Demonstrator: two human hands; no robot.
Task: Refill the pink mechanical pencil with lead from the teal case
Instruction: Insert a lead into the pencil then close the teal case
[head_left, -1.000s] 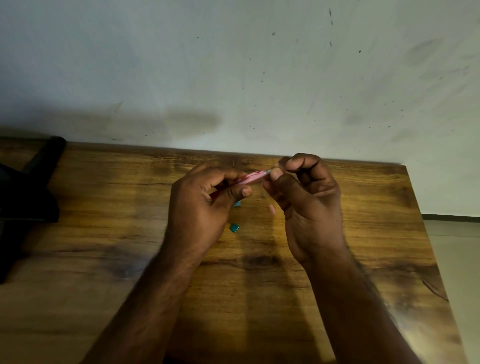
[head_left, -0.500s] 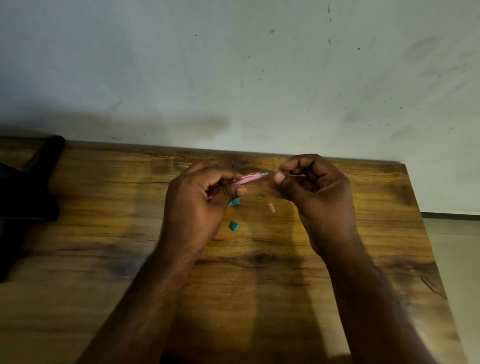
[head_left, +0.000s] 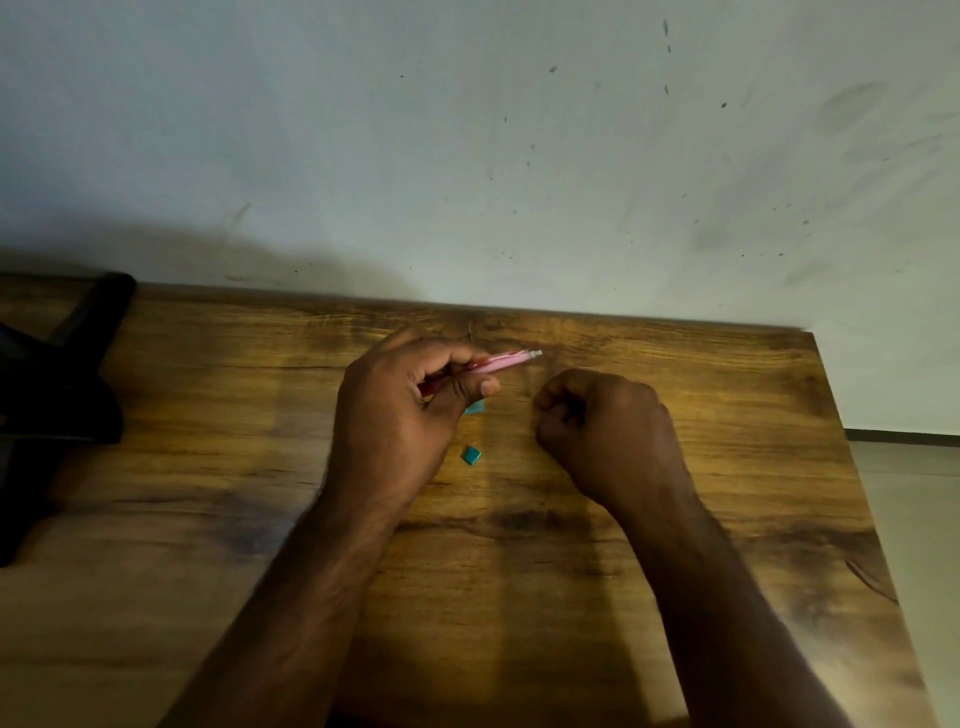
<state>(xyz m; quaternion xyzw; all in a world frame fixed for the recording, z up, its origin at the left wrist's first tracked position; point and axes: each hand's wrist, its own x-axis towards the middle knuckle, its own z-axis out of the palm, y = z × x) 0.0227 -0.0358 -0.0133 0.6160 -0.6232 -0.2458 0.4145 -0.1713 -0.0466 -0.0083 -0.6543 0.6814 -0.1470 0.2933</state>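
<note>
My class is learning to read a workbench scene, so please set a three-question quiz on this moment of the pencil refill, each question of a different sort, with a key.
1. True or false: the left hand grips the pink pencil.
2. Multiple choice: the small teal piece lies
A. in the right hand
B. on the wooden table between the two hands
C. on the floor
3. Fill in: the right hand has its fingers ____, low over the table.

Key: 1 true; 2 B; 3 curled. Whether the right hand holds anything cannot be told from this view.
</note>
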